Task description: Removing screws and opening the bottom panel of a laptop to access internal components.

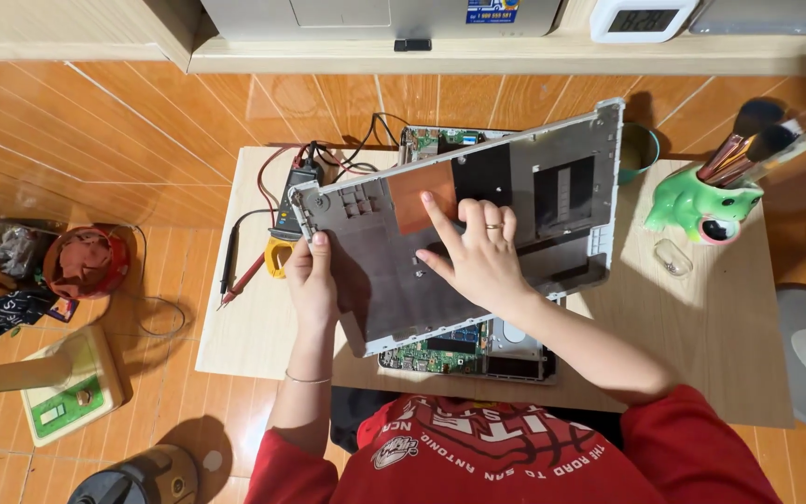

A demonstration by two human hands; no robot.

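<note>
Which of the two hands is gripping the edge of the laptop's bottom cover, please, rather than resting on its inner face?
The left hand grips the grey bottom cover at its left edge. The right hand, wearing a ring, lies spread on the inner face, forefinger on the copper-coloured patch.

Two hands (312, 280) (478, 252), one laptop cover (515, 187)

Table (701, 327): yellow clamp multimeter (286, 224) with red and black probes (235, 271), green frog-shaped brush holder (701, 210), teal cup (641, 149). Floor: red bowl (86, 261), green-topped scale (72, 387).
</note>
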